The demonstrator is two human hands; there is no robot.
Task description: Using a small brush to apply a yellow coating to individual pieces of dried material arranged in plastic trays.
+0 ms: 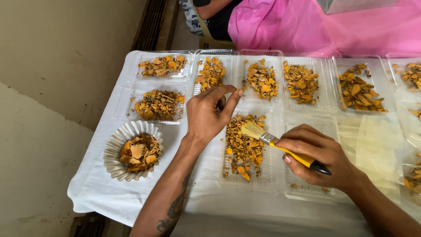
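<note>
Two hands work over a clear tray (268,175) of orange chips (244,147). The left hand (211,113) hovers at its upper edge, thumb and fingers loosely curled; whether they pinch anything is unclear. The right hand (319,154) grips a yellow-handled brush (280,145), bristles touching the chips between both hands.

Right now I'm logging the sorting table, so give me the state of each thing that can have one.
Brush: held in right hand, bristles on the pieces in the near tray.
Near tray: partly filled with orange pieces.
Left hand: over the trays, fingers pinched, nothing seen in its grip.
Fluted cup: filled with larger pieces.
Back-row trays: open, each filled.
Tray under right hand: almost empty.
</note>
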